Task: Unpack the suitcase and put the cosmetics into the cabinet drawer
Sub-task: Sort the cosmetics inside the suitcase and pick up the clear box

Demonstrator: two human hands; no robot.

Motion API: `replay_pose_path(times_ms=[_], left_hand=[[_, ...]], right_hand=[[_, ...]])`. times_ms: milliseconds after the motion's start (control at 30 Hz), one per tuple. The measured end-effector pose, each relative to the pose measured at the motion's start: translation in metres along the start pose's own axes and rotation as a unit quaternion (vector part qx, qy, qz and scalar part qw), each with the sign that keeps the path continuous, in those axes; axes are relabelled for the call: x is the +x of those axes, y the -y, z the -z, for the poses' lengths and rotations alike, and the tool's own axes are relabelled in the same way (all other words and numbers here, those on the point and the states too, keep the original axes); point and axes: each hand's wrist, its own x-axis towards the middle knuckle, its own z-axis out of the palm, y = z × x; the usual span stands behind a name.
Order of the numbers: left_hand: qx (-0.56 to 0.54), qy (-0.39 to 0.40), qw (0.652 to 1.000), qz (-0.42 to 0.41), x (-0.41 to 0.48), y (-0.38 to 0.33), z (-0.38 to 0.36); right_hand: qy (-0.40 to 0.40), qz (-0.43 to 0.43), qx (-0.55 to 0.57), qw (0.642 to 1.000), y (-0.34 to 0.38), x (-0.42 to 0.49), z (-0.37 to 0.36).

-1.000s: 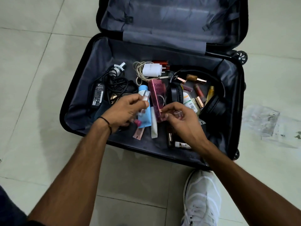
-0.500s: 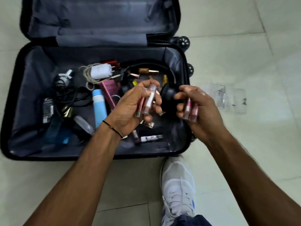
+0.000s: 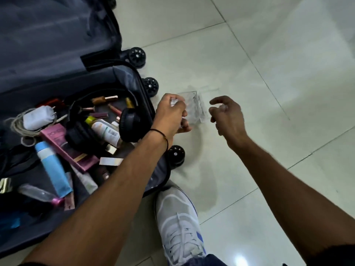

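Black hard-shell suitcase with grey lining [image 3: 126, 79] is lying open on the pale glossy tiled floor [image 3: 269, 54], filling the 9 o'clock side of the view. The left hand [image 3: 171, 114] is hovering just past the suitcase's 3 o'clock edge, fingers curling tight round a small clear item [image 3: 173, 102]; it is too blurred to say what kind. The right hand [image 3: 226, 116] is hanging at 3 o'clock of the left one, well apart from the suitcase, fingers loosely curling, thumb and forefinger apart. A pale glint is showing at its fingertips; cannot tell whether it is holding anything.

A clear plastic box [image 3: 194, 106] is sitting on the floor between the two hands. The left hand is overlapping its 9 o'clock side, contact unclear.

Cosmetics are lying loose inside the suitcase:
- a light blue tube [image 3: 51, 166] at 7 o'clock
- a flat pink carton [image 3: 65, 144] just beside it
- a white bottle with green print [image 3: 105, 131] touching the black over-ear headphones [image 3: 126, 123]
- a brown lip-gloss tube with gold cap [image 3: 104, 99] at 12 o'clock of the headphones

A white charger with coiled cable [image 3: 38, 118] is lying at 9 o'clock. A white sneaker [image 3: 178, 223] is standing at 6 o'clock.
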Motion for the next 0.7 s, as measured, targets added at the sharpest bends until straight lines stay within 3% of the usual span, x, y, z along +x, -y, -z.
replay_pose_path(times_ms=[133,267,433,700], left_hand=[[0.115,-0.083,0.990,-0.002,0.031,0.010,-0.006],[0.306,-0.095,0.947,-0.029,0.056,0.004,-0.007],[0.407,-0.014,0.912,0.045,0.067,0.003,-0.004],[0.378,0.150,0.909,0.096,0.025,0.020,-0.003]], right_hand=[[0.048,0.030,-0.139,0.989,-0.007,0.007,-0.014],[0.052,0.045,-0.210,0.975,-0.007,0.007,-0.022],[0.017,0.047,-0.237,0.970,-0.007,0.009,-0.018],[0.007,0.018,-0.236,0.972,-0.035,-0.004,0.022]])
